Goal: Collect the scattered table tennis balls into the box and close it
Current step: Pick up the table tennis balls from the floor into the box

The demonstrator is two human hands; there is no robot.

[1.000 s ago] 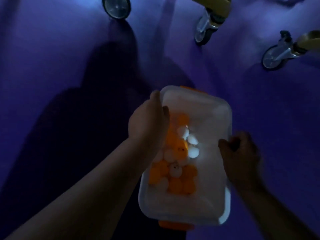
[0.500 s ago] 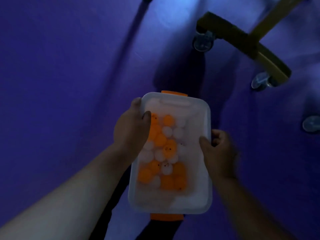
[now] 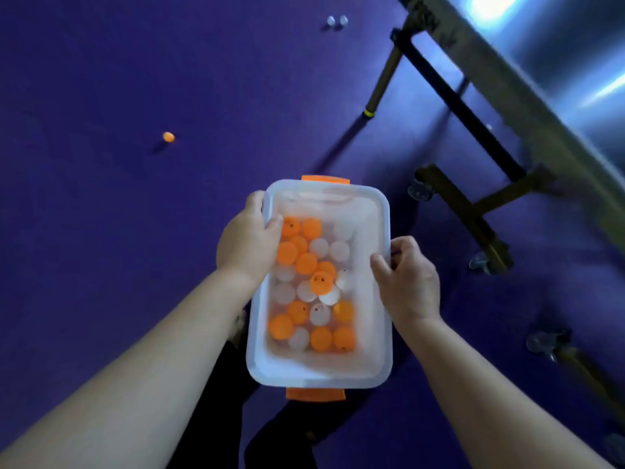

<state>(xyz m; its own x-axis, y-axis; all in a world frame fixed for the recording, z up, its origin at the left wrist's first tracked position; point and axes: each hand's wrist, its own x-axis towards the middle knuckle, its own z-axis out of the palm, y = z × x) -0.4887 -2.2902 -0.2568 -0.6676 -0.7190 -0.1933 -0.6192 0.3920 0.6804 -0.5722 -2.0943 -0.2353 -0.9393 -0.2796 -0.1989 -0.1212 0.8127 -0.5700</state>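
The box (image 3: 380,363) looks translucent frosted plastic with glossy orange clips (image 3: 325,179); the floor (image 3: 135,79) looks matt purple.

dim, purple cast | glare upper right | shadows fall lower-left on floor (image 3: 135,248) | right edge smeared, bowed

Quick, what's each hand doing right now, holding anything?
Left hand: grips the left rim of the box.
Right hand: grips the box's right rim.
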